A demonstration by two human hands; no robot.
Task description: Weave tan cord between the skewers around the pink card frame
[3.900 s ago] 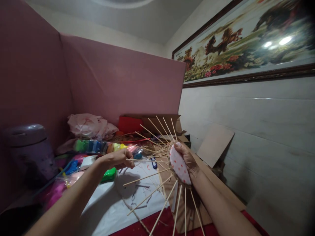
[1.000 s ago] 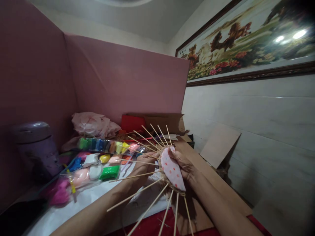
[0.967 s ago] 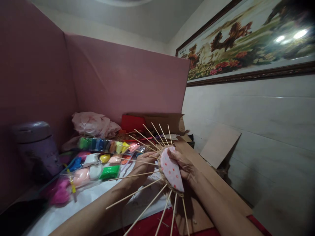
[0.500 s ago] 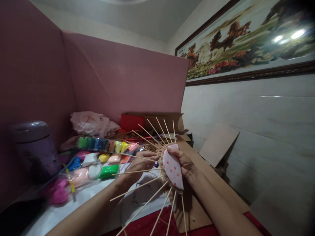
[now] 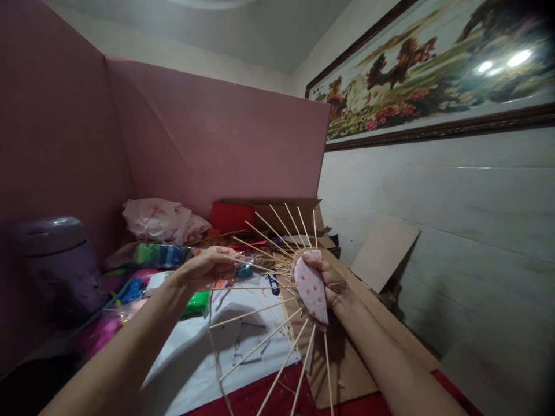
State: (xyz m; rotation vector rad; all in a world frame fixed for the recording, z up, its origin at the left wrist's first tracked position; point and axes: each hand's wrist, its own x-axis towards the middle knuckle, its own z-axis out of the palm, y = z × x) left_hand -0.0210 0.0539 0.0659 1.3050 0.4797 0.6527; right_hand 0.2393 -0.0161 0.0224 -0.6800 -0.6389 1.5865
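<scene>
My right hand (image 5: 333,283) grips a half-round piece (image 5: 309,289) covered in pink cloth with red dots, its thumb on the face and its fingers hidden behind. Thin wooden sticks (image 5: 261,345) fan out from the curved edge, which is wrapped in brown twine. Out by the tips of the left-hand sticks, my left hand (image 5: 211,267) is closed in a pinch. A loose length of twine (image 5: 212,341) hangs below it past the stick ends toward the table's front. The pinched fingertips themselves are partly hidden.
Packets of coloured clay (image 5: 197,303) lie at left beside a purple flask (image 5: 56,266). White paper (image 5: 186,370), a cardboard sheet (image 5: 347,370) and a small dark blue object (image 5: 273,284) lie below the sticks. A crumpled pink bag (image 5: 162,219) sits behind.
My left hand has moved left and slightly up, from the curved edge out to the stick tips, drawing the twine out. The half-round piece has shifted a little right in my right hand.
</scene>
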